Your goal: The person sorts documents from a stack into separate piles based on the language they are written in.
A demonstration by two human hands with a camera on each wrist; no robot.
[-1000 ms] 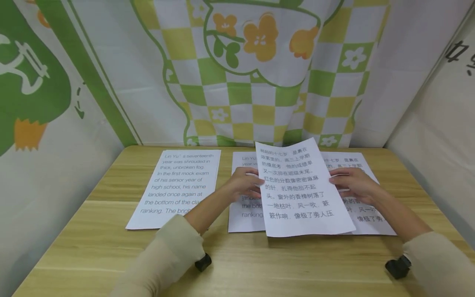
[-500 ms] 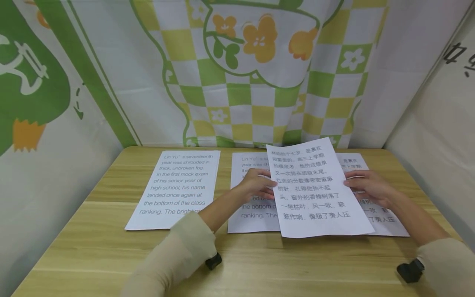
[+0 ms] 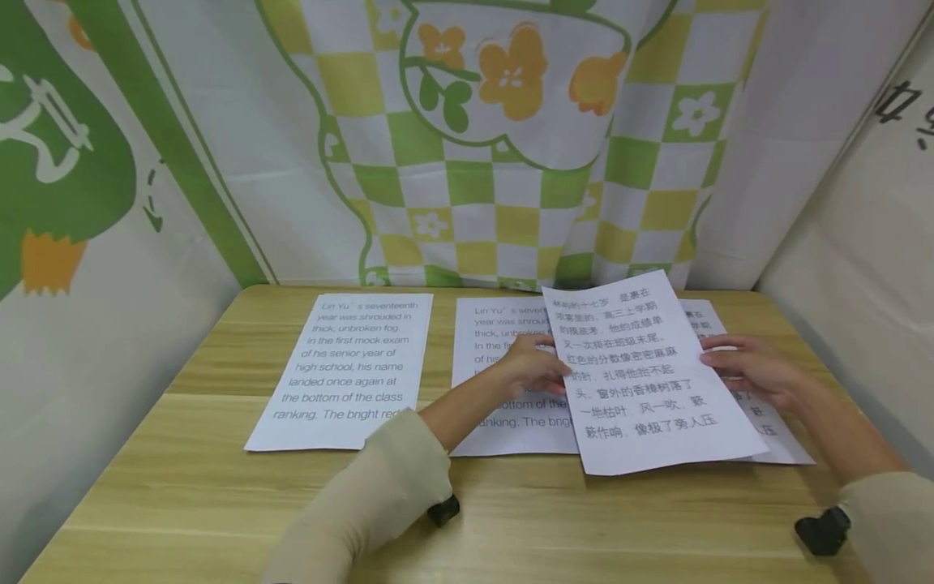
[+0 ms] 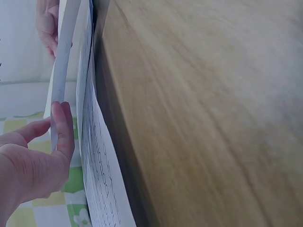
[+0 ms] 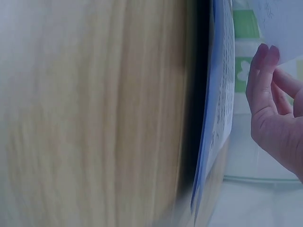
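Observation:
A white sheet of paper printed with Chinese characters is held a little above the table, tilted with its face toward the head camera. My left hand pinches its left edge between thumb and fingers; the left wrist view shows this sheet edge-on. At the opposite edge, my right hand pinches the paper, as the right wrist view also shows at the sheet's corner. Beneath it lies a stack of Chinese-printed sheets, mostly covered. Partly hidden by my left hand and forearm is a middle stack of English-printed paper.
A separate stack of English-printed paper lies at the left of the wooden table, its lower right corner behind my left sleeve. Behind the table hangs a checked, flowered curtain. Printed fabric walls stand on both sides.
Both hands have moved to the right, carrying the held Chinese sheet with them. It now covers more of the right stack and less of the middle one. The stacks stay in place.

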